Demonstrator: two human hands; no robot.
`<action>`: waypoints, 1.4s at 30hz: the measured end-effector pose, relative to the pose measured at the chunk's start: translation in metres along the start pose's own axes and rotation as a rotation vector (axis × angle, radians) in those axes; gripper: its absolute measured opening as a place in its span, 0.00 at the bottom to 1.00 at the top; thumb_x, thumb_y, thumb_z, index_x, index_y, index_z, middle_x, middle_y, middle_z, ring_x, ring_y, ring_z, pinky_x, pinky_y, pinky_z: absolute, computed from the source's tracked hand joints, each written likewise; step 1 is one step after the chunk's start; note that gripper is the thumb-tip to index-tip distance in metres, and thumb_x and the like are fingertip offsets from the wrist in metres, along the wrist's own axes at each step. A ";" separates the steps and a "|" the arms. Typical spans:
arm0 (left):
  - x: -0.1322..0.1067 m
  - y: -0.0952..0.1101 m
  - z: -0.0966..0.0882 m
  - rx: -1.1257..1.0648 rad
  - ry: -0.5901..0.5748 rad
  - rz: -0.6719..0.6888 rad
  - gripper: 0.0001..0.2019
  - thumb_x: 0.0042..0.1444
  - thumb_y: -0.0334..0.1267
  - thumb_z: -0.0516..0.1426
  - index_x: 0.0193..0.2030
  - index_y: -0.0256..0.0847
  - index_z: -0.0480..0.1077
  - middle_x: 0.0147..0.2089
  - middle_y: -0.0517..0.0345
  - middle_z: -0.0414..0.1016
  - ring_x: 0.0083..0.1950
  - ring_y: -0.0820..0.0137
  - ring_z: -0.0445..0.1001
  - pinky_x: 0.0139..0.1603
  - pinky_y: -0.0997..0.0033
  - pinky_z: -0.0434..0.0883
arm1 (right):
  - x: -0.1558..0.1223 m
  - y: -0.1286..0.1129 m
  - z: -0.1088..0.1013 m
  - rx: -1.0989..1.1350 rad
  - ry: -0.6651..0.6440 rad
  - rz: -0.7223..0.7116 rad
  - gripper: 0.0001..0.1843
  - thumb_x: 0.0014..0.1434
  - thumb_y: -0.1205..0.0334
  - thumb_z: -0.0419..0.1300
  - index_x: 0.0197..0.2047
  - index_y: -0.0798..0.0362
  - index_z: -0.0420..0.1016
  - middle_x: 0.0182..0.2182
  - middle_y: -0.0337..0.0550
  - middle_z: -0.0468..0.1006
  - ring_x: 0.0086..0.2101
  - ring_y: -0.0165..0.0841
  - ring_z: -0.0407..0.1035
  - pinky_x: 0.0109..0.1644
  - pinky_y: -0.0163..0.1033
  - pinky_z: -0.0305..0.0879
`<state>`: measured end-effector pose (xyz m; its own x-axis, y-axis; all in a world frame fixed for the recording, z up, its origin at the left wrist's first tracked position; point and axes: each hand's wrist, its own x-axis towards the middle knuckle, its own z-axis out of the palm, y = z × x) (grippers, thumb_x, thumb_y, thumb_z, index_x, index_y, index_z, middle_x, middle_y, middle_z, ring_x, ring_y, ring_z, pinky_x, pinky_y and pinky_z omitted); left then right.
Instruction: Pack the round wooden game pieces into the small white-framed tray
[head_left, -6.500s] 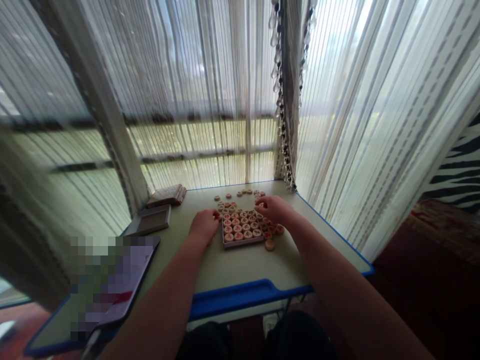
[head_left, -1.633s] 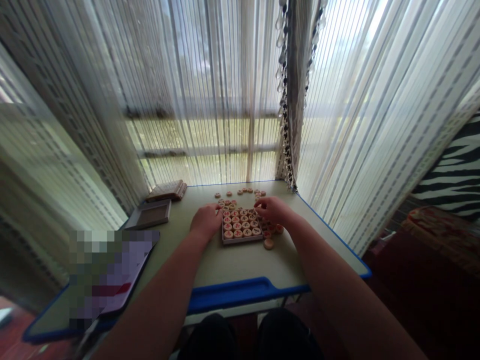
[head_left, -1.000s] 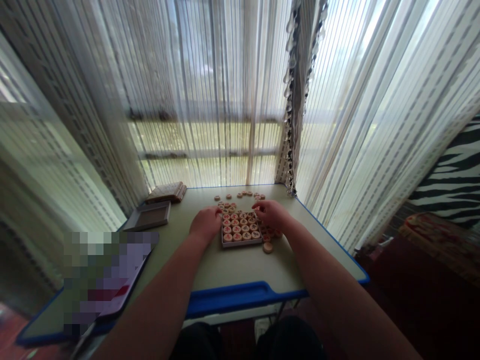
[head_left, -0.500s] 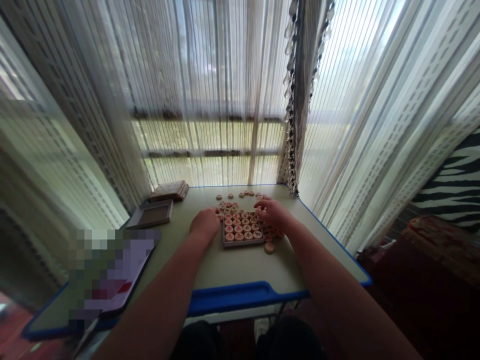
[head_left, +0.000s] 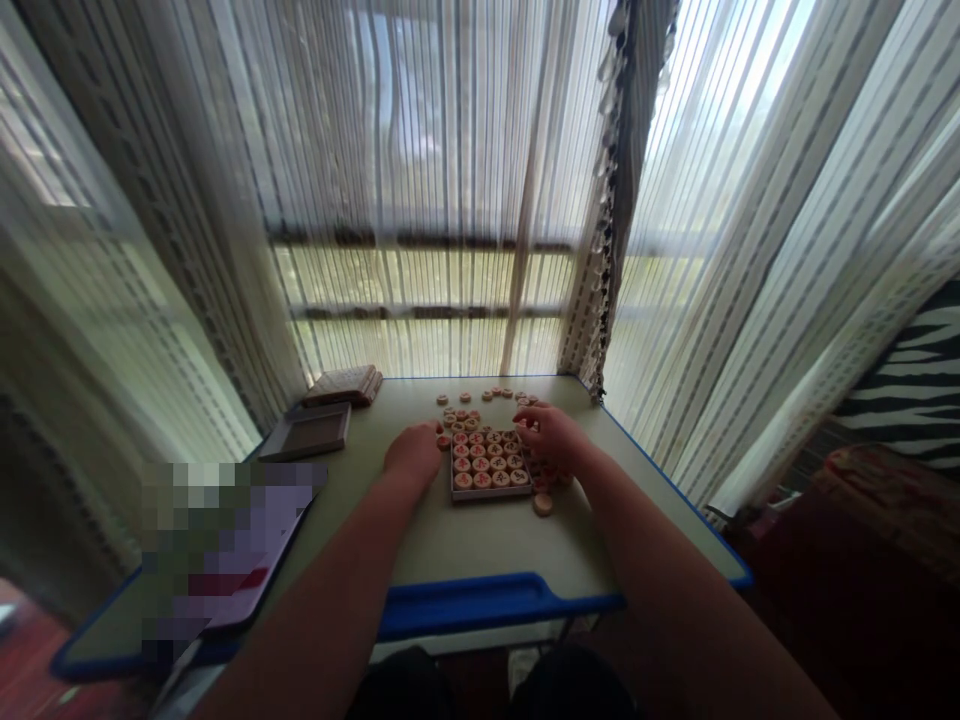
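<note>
A shallow square tray [head_left: 489,493] sits mid-table, filled with rows of round wooden game discs [head_left: 484,462] marked in red and black. My left hand [head_left: 413,455] rests curled against the tray's left edge, its fingers by a disc at the far left corner. My right hand [head_left: 553,436] hovers over the tray's far right corner with fingers pinched together; what they hold is too small to make out. Loose discs [head_left: 501,395] lie scattered beyond the tray, and a single disc [head_left: 542,503] lies at its near right corner.
The table [head_left: 465,545] is pale with a blue rim. A dark box lid [head_left: 307,432] and a folded board [head_left: 343,385] lie at the far left. A blurred flat item [head_left: 217,545] sits near left. Sheer curtains [head_left: 450,200] surround the table; a beaded tassel [head_left: 604,300] hangs right.
My view has drifted slightly left and up. My right hand has stayed over the tray's far right corner with small finger shifts; my left hand remains by the tray's left side.
</note>
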<state>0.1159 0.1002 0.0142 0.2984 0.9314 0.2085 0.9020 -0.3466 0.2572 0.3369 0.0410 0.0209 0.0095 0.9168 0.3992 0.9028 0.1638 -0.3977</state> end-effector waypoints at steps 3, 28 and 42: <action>0.001 -0.001 0.001 -0.003 0.012 0.017 0.17 0.48 0.29 0.47 0.43 0.41 0.70 0.43 0.47 0.74 0.43 0.62 0.72 0.39 0.69 0.66 | 0.000 0.001 0.000 0.007 0.010 -0.014 0.12 0.50 0.62 0.54 0.38 0.52 0.74 0.35 0.43 0.72 0.31 0.29 0.65 0.37 0.33 0.60; 0.007 -0.125 -0.075 -0.533 0.247 -0.259 0.12 0.46 0.32 0.50 0.36 0.35 0.72 0.37 0.48 0.75 0.39 0.65 0.72 0.38 0.71 0.65 | 0.035 -0.124 0.005 0.359 0.092 -0.166 0.18 0.54 0.52 0.50 0.41 0.52 0.73 0.38 0.47 0.71 0.36 0.33 0.67 0.41 0.40 0.62; 0.062 -0.222 -0.067 -0.718 0.356 -0.277 0.22 0.55 0.48 0.42 0.34 0.35 0.72 0.35 0.49 0.75 0.36 0.66 0.71 0.37 0.69 0.65 | 0.133 -0.215 0.172 1.121 0.257 0.397 0.34 0.51 0.45 0.47 0.56 0.58 0.59 0.55 0.51 0.61 0.54 0.40 0.54 0.56 0.44 0.49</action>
<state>-0.0861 0.2276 0.0330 -0.1281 0.9443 0.3031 0.4749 -0.2099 0.8546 0.0703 0.1907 0.0171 0.4006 0.8965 0.1890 -0.0536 0.2289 -0.9720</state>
